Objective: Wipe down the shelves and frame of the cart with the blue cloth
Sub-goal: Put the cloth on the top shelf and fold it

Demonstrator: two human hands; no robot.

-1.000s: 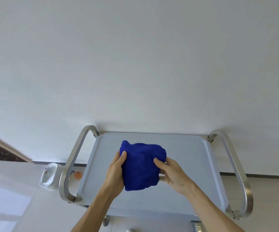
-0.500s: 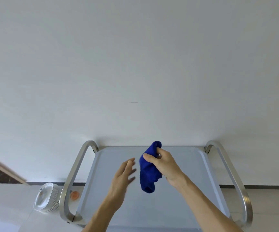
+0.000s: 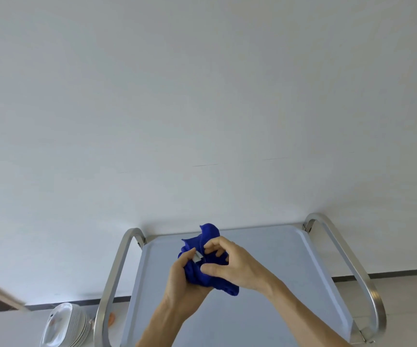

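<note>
Head view: both forearms reaching in from below; left hand [image 3: 184,274] curled under and gripping the blue cloth [image 3: 202,266], right hand [image 3: 230,264] pinching its folds from above, bundle held over the cart's top shelf [image 3: 290,284]. Apparently bunching it into a pad, no wiping yet; next, press onto shelf, later side rail [image 3: 347,259]; plates [image 3: 62,326] beyond

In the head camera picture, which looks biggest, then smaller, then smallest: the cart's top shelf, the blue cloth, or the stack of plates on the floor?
1. Top shelf, by far.
2. Blue cloth and plates look about alike. The cloth is bunched in both hands and nearer the camera; the plates are cut off by the frame edge, so no ranking.
</note>
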